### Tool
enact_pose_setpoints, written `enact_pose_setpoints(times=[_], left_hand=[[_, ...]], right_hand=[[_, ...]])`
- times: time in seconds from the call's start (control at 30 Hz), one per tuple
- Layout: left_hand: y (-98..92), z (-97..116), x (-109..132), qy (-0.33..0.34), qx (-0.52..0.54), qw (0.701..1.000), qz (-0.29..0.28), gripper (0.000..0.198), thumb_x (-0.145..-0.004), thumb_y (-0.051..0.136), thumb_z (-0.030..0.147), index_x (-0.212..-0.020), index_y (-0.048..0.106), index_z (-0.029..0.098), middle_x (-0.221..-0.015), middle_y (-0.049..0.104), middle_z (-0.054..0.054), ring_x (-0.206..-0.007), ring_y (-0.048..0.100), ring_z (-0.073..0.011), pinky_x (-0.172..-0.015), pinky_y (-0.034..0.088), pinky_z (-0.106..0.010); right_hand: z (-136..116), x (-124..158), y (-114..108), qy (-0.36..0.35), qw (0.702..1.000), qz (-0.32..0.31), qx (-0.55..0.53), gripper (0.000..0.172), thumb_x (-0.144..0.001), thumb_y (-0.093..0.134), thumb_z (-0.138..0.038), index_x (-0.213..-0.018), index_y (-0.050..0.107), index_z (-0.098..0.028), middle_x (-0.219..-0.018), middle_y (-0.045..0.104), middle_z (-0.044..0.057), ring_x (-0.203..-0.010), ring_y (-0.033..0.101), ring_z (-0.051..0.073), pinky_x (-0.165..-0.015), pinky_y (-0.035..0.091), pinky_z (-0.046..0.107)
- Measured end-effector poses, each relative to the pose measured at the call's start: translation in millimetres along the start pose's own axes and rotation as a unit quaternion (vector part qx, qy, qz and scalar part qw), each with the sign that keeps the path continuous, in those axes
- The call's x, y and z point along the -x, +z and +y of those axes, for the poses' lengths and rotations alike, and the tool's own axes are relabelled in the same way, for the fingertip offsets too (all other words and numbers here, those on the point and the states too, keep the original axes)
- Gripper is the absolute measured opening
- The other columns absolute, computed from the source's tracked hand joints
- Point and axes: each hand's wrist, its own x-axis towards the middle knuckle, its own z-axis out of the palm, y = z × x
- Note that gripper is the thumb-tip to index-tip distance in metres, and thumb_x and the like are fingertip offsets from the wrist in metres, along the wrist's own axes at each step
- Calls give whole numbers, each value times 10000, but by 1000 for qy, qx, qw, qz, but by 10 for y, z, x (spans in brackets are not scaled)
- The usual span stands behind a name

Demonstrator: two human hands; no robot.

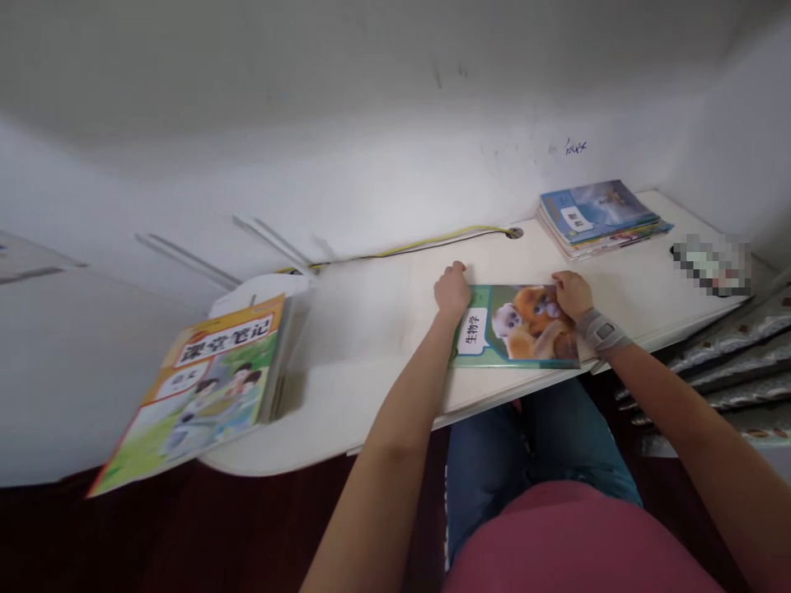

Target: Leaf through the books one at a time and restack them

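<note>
A biology textbook (525, 333) with golden monkeys on its cover lies on the white desk (358, 354), close to the front edge. My left hand (452, 290) is closed at its upper left corner, fingers curled and partly hidden. At the opposite upper corner, my right hand (572, 295) grips the edge with bent fingers. A wristband with a grey face sits on my right wrist.
Several books lie stacked (599, 206) at the back right, blue cover on top. A pixelated object (710, 265) is right of them. Upright workbooks (210, 387) stand at the left end. A yellow and black cable (432, 239) runs along the wall into a desk hole.
</note>
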Motion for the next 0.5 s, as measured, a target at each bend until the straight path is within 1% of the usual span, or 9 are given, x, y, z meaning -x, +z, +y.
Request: enact_pose_setpoints(times=[0.07,0.17,0.3,0.37,0.4,0.47,0.5], left_hand=[[-49,-79,48,-8,-17,1000,10,355,-876,370,110,-1177,530,209,-1165,594,-152,-1066,601,-297,-885,418,-413],[-134,-217,114,-37,-36,998,34,382,-872,352,103,-1211,509,184,-1155,575,-183,-1072,598,-321,-868,424,-434],[-221,-337,184,-97,-50,992,64,440,-857,336,83,-1253,496,187,-1171,571,-177,-1034,615,-305,-837,448,-417],[-258,-325,223,-112,-50,989,79,471,-854,329,77,-1280,490,194,-1217,556,-170,-1044,611,-294,-847,452,-408],[-275,-294,250,-109,-53,988,91,481,-857,323,78,-1296,485,193,-1253,542,-170,-1075,595,-294,-870,447,-412],[-294,-182,326,-79,-61,988,117,474,-877,310,97,-1305,494,183,-1334,506,-169,-1176,535,-300,-943,420,-427],[-292,-106,376,-51,-66,989,120,457,-892,303,115,-1295,511,176,-1365,492,-166,-1225,498,-297,-982,399,-432]], right_hand=[[-92,-119,66,-35,999,-27,26,405,-812,402,-92,-1081,703,-127,-1145,688,149,-1093,595,272,-1002,408,418],[-238,-330,180,-87,993,-63,53,421,-812,396,-79,-1100,700,-123,-1161,686,143,-1109,581,267,-1011,400,394],[-373,-532,292,-134,984,-88,78,452,-817,368,-66,-1137,683,-113,-1179,682,133,-1106,579,257,-1005,406,381],[-391,-576,315,-147,981,-93,89,459,-816,360,-54,-1136,683,-114,-1167,688,125,-1089,584,253,-998,409,373],[-391,-586,319,-151,979,-95,93,459,-815,360,-48,-1132,685,-115,-1161,690,122,-1082,586,251,-996,409,369],[-384,-591,321,-158,977,-97,101,462,-812,360,-36,-1129,687,-115,-1158,691,120,-1077,586,250,-995,409,363],[-381,-590,322,-161,977,-98,104,467,-808,360,-29,-1131,686,-112,-1159,691,120,-1078,585,250,-994,408,361]])
